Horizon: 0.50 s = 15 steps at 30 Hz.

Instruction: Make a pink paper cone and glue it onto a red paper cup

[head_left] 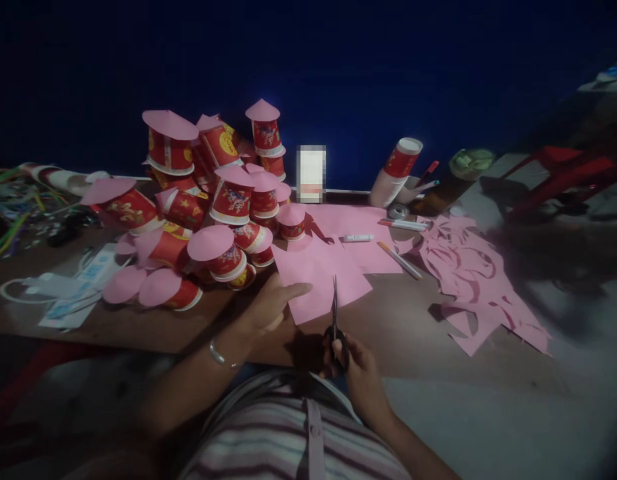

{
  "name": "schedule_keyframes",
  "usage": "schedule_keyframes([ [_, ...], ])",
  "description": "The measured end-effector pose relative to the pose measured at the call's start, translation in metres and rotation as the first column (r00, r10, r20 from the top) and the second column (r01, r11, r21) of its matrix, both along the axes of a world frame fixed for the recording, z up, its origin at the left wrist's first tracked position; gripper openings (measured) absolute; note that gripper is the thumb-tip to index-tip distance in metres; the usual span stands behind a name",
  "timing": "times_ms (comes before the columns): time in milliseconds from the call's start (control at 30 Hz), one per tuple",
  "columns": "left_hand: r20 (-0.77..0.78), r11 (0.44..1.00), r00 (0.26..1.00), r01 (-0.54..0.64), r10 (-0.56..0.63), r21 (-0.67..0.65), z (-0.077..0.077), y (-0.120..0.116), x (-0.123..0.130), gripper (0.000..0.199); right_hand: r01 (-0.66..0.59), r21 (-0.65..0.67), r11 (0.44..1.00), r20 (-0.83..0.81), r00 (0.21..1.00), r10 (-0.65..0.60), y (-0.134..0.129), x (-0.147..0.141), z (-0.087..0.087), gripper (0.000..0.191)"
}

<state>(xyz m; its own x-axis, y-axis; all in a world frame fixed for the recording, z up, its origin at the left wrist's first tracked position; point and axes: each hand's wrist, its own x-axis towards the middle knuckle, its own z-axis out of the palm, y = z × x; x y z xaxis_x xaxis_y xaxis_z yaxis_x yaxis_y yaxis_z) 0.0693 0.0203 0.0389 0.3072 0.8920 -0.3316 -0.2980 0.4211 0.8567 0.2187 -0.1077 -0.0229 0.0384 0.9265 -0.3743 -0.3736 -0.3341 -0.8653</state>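
Left side: red paper cups (181,157) with pink paper cones (211,242) stand stacked on the table (388,333). The left hand (273,303) is clamped on the left edge of a pink paper sheet (321,277), thumb on top. Scissors (335,313) overlap the sheet's near edge; contact cannot be determined. The right hand (358,363) is closed around their handles. Far right: pink paper offcuts (443,267) lie heaped.

Surface (413,333): brown, extends past the left hand (271,307) and right hand (356,360). Left and beyond left hand: pile of red cups with pink cone tops (211,243); farther left, white-and-blue item (63,310). Right of right hand: pink paper scraps (471,267). Beyond both: flat pink paper (381,257), orange-capped pen (399,259) at its edge.
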Motion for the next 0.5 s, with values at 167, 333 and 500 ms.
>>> schedule_keyframes([
  [167, -0.009, 1.000, 1.000, -0.009, 0.009, 0.019, -0.0018, 0.0003, -0.0030, 0.061, -0.002, -0.002, 1.000, -0.008, 1.000, 0.002, -0.0004, -0.0001, -0.0029, 0.058],
  [333, -0.022, 1.000, 1.000, 0.010, -0.010, 0.020, -0.0017, 0.0002, -0.0050, 0.047, 0.001, -0.022, 1.000, -0.001, 1.000, -0.001, -0.0017, -0.0006, -0.0059, 0.061],
  [500, -0.017, 0.999, 1.000, 0.016, -0.015, 0.036, -0.0044, -0.0004, -0.0061, 0.041, -0.008, -0.025, 1.000, 0.007, 1.000, 0.009, -0.0020, -0.0005, -0.0054, 0.060],
])
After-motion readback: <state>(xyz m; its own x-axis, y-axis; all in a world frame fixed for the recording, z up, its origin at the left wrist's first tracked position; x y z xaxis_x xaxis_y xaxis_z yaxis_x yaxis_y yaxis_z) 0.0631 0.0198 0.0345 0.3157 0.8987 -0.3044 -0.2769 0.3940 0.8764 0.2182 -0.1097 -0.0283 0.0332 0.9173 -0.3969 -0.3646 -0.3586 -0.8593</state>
